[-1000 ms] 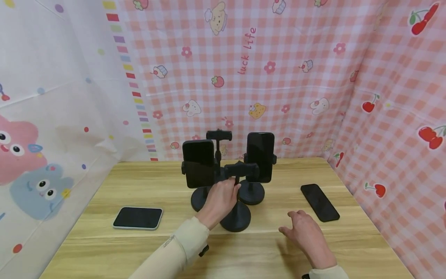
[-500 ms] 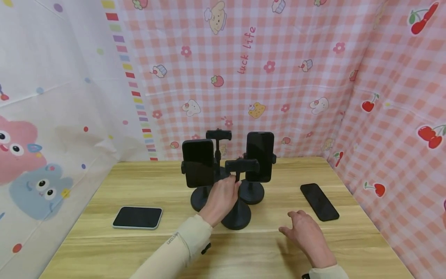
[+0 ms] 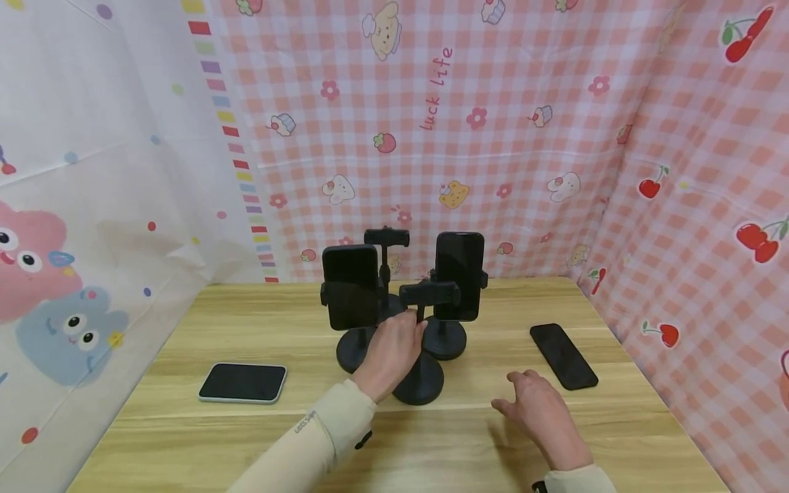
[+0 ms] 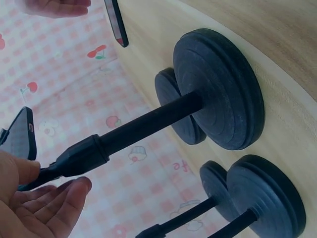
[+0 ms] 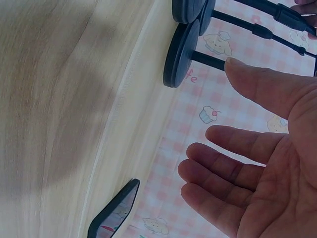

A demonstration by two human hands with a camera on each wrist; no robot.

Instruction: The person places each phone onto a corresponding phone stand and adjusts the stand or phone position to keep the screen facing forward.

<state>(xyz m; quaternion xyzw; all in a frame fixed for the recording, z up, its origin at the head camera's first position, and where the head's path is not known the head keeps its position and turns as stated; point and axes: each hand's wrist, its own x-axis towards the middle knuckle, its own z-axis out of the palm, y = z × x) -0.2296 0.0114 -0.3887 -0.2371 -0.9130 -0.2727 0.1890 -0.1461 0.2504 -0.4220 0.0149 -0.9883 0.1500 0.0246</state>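
With thumb and fingers, my left hand [image 3: 390, 352] grips the upper, thinner part of the pole of a black phone stand [image 3: 419, 385]. Its round base is on the table, and its clamp [image 3: 429, 294] holds no phone. In the left wrist view the thumb presses the thin rod just above the collar [image 4: 88, 156]. My right hand [image 3: 544, 414] hovers over the table with relaxed fingers and holds nothing. Nearest to it lies a black phone [image 3: 564, 356], face up; the right wrist view shows the open palm [image 5: 267, 193].
Behind the gripped stand are two more stands holding upright phones, a left phone [image 3: 351, 286] and a right phone [image 3: 459, 276]. A further stand [image 3: 386, 237] at the back has a bare clamp. A light-rimmed phone [image 3: 243, 382] lies on the table's left; patterned cloth [image 3: 511, 157] surrounds the table.
Over the first half second the front stand's clamp rose slightly and its base shifted a little away, with my left hand on it. Since then almost nothing has moved; the right hand stayed put.
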